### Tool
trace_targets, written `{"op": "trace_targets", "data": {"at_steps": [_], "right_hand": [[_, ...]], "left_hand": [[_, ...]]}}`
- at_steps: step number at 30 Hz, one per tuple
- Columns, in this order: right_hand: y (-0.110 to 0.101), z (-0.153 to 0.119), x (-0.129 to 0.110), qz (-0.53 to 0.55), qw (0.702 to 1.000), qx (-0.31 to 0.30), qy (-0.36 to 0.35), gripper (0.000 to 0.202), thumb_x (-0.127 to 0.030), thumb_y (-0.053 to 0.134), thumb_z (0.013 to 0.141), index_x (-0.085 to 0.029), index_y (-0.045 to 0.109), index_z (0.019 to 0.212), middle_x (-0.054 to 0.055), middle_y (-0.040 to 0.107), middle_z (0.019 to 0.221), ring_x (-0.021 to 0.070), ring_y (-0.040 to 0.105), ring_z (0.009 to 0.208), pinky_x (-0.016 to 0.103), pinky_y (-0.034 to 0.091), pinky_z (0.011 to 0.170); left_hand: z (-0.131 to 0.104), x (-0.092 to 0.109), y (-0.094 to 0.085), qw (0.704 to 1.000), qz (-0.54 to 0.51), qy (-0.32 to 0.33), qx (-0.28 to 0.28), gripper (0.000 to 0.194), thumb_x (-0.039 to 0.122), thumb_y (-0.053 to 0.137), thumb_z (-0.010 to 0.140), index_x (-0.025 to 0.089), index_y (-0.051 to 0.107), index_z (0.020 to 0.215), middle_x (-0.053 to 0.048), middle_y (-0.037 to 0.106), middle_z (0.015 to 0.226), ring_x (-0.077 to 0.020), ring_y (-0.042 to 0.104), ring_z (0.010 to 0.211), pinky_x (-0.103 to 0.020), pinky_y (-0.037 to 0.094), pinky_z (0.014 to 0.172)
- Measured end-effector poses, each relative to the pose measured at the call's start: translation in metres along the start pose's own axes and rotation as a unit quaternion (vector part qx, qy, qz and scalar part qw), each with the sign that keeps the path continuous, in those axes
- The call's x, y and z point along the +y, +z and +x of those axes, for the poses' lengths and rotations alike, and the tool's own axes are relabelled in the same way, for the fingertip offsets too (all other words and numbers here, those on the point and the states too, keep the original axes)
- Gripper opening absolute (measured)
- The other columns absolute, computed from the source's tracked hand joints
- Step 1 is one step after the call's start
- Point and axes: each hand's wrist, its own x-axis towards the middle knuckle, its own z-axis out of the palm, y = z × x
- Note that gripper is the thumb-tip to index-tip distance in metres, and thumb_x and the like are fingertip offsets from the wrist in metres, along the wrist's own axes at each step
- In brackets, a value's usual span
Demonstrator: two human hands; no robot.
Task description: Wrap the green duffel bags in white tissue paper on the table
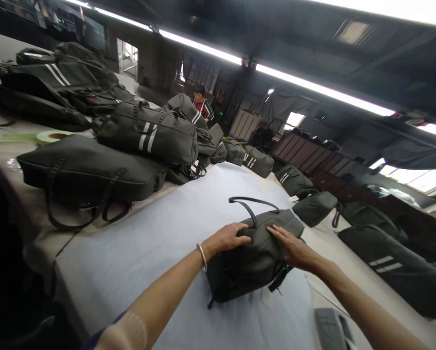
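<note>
A dark green bag [254,257] stands on the white sheet [137,257], its thin handle looping up at the back. My left hand [230,237], with a white bracelet at the wrist, rests on the bag's left upper side, thumb and fingers apart. On the right upper side lies my right hand [290,245], its fingers stretched over the bag's surface. Both hands touch the bag without closing round it. A dark strap end hangs at its lower right.
Striped dark bags [155,131] are piled at the left beside a tape roll [53,136]. More bags [396,262] line the right side. A grey object [329,328] lies at the lower right. Far back is a person [203,104] in a striped top.
</note>
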Motion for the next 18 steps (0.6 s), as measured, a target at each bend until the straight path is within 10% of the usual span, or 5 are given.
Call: {"op": "trace_targets", "data": {"at_steps": [5,9,14,18], "right_hand": [[0.032,0.009,0.045,-0.012,0.986,0.127,-0.110,0.078,-0.012,0.052,0.068,-0.027,0.039,0.144,0.011,0.046,0.147,0.0305,0.045,0.134,0.051,0.039,0.110],[0.040,0.030,0.082,0.025,0.966,0.173,-0.190,0.066,-0.025,0.070,0.065,-0.040,0.051,0.126,0.013,0.062,0.120,0.0360,0.062,0.107,0.050,0.054,0.092],[0.063,0.056,0.118,0.050,0.941,0.188,-0.276,0.062,-0.030,0.075,0.059,-0.051,0.056,0.114,0.013,0.067,0.093,0.0382,0.066,0.083,0.051,0.057,0.064],[0.072,0.073,0.134,0.041,0.904,0.206,-0.373,0.061,-0.032,0.066,0.066,-0.057,0.052,0.121,0.012,0.071,0.087,0.0379,0.068,0.075,0.052,0.055,0.055]], "left_hand": [[-0.109,-0.052,-0.029,0.970,0.072,-0.096,0.213,0.038,0.040,0.054,0.084,0.023,0.063,0.118,-0.007,0.063,0.125,-0.0249,0.055,0.121,-0.040,0.038,0.111],[-0.259,-0.084,-0.047,0.846,0.136,-0.258,0.447,0.059,0.049,0.049,0.079,0.014,0.049,0.126,-0.018,0.048,0.136,-0.0346,0.037,0.135,-0.052,0.019,0.119],[-0.385,-0.086,0.008,0.657,-0.083,-0.499,0.559,0.095,0.068,0.063,0.066,0.013,0.035,0.138,-0.023,0.031,0.152,-0.0390,0.028,0.142,-0.056,0.030,0.112],[-0.402,-0.090,0.067,0.625,-0.334,-0.493,0.505,0.090,0.075,0.076,0.053,0.021,0.052,0.121,-0.019,0.052,0.139,-0.0385,0.051,0.127,-0.051,0.051,0.092]]}}
